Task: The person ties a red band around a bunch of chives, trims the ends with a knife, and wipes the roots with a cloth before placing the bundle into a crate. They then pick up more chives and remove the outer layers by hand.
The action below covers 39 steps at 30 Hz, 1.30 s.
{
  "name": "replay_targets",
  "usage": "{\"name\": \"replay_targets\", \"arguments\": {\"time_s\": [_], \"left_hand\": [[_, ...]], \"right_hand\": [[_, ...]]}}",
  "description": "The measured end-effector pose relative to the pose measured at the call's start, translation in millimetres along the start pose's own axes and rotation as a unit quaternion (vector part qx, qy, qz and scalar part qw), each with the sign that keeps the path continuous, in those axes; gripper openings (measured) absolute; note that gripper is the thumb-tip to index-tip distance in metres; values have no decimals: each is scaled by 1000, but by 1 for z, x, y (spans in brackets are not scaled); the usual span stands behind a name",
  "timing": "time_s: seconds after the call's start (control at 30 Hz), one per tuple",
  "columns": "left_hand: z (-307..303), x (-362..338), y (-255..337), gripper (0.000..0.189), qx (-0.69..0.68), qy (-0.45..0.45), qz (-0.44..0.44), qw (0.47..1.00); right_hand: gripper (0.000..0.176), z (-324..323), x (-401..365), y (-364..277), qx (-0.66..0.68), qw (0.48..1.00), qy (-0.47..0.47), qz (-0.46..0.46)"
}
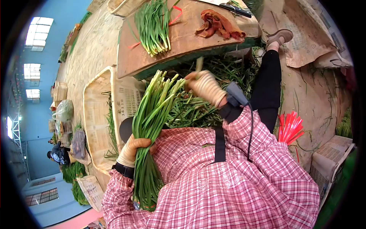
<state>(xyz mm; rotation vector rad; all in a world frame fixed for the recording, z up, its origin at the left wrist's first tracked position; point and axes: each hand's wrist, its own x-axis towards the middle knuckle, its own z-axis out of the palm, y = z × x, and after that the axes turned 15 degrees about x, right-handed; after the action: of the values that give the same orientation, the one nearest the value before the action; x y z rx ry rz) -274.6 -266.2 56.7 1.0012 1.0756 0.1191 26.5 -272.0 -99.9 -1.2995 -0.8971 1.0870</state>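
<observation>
A thick bunch of garlic chives (152,110) lies across my lap, pale stem ends pointing up toward the table. My left hand (131,150), taped around the fingers and palm, is wrapped round it at mid-length, and the long leaves hang down below. Beside the stem ends is my right hand (206,86), also wrapped in pale tape, with its fingers curled closed. A blurred pale piece (199,64) sticks up by those fingers; I cannot tell what they hold. Another chive bunch (153,28) rests on the table (187,42) with a red tie strip near it.
A rust-coloured cloth (219,26) and a dark-handled tool (235,10) are on the table. Loose leaves (194,110) pile up beneath it. A plastic crate (100,122) stands left, red strips (290,128) right. A person (59,153) is far left.
</observation>
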Motion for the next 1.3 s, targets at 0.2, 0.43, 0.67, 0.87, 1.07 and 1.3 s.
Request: {"name": "replay_targets", "arguments": {"time_s": [0.2,0.43,0.67,0.87,1.07,1.3], "left_hand": [[6,0,5,55,66,10,-17,998],[-7,3,-1,47,80,3,-37,996],[20,14,14,55,197,20,14,980],[8,-6,30,78,293,62,39,953],[-23,-23,53,78,502,163,126,840],[-6,-6,53,74,528,123,152,826]], "right_hand": [[33,-15,1,-25,144,979,-114,-84],[27,-26,4,-21,183,978,92,-29],[47,34,-10,-18,128,989,2,-72],[18,-7,-4,-22,212,967,117,-75],[53,-47,-1,-13,-325,944,27,-49],[27,-7,-1,-68,-16,961,-72,-265]]}}
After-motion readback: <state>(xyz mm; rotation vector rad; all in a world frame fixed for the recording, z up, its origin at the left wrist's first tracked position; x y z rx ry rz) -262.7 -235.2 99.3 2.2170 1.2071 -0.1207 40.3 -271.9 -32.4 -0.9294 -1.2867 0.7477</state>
